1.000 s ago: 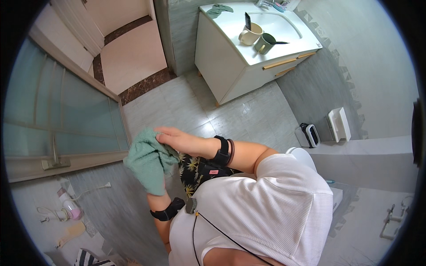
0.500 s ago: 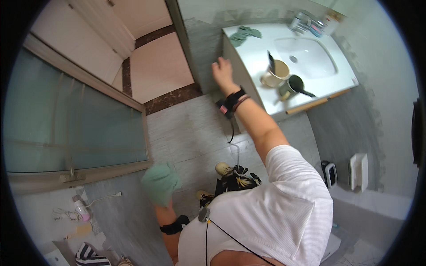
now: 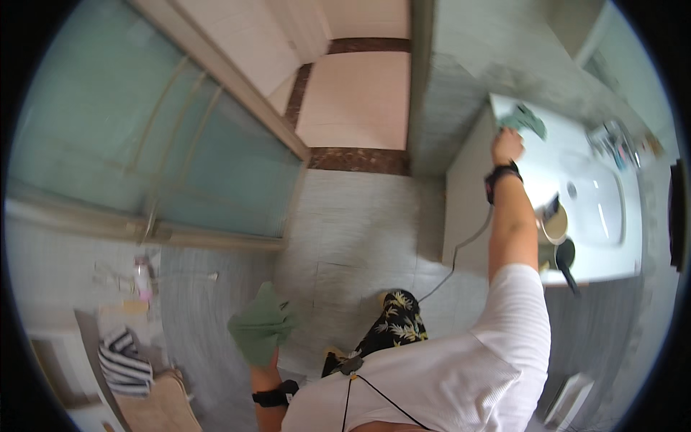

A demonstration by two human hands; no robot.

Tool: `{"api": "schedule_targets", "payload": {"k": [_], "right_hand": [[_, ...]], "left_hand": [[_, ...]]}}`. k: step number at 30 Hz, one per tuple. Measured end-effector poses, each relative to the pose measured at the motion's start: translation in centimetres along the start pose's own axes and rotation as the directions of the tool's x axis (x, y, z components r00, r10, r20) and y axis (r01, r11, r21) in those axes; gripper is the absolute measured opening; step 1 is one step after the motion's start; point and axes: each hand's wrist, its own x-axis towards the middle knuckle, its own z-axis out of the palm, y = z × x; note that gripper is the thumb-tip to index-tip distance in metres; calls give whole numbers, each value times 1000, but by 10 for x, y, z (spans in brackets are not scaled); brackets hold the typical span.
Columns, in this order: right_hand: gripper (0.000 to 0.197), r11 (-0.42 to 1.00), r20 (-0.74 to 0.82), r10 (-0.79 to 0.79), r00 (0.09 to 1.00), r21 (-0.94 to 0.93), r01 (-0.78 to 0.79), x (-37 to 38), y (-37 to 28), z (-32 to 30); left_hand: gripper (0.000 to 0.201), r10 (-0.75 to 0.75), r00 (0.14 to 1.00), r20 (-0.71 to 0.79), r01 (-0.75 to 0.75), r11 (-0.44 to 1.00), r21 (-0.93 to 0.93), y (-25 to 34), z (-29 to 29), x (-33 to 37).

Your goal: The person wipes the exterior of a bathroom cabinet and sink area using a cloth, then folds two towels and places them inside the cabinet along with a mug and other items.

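Note:
A light green towel (image 3: 263, 324) hangs over and covers my left hand, which grips it low on the left; its fingers are hidden beneath the fabric. My right arm reaches out over the white washbasin counter (image 3: 568, 133). At the counter's far left corner, my right hand (image 3: 508, 146) has its fingers curled at the near edge of a crumpled small green cloth (image 3: 529, 121). Motion blurs the fingertips a little. Nearer along the counter stand a cream mug (image 3: 556, 227) with a dark-handled item in it, and a green mug (image 3: 548, 255) with a black-handled item across its top.
The sink basin (image 3: 597, 205) has a chrome faucet (image 3: 615, 144) behind it. On the left is a frosted glass sliding door (image 3: 216, 158); a doorway with a dark marble threshold (image 3: 360, 160) lies ahead. A grey cable (image 3: 457, 252) runs from my right wrist. A striped cloth (image 3: 126, 363) lies lower left.
My right hand has moved from beside the counter to the small green cloth at its corner. The view has turned, shifting the basin to the right. The towel stays in my left hand.

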Motion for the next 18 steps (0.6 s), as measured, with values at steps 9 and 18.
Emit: {"api": "schedule_targets", "payload": {"k": [9,18], "right_hand": [[28,-257,350,-105,931,895,-365,-120,-82,-117],[89,-283,-19,-735,678,917,-281,-338,-188,-255]], "left_hand": [[37,59,982,-177,20,911,412,-12,-36,-64],[17,504,206,-839,-34,861,508,54,-217,-130]]}}
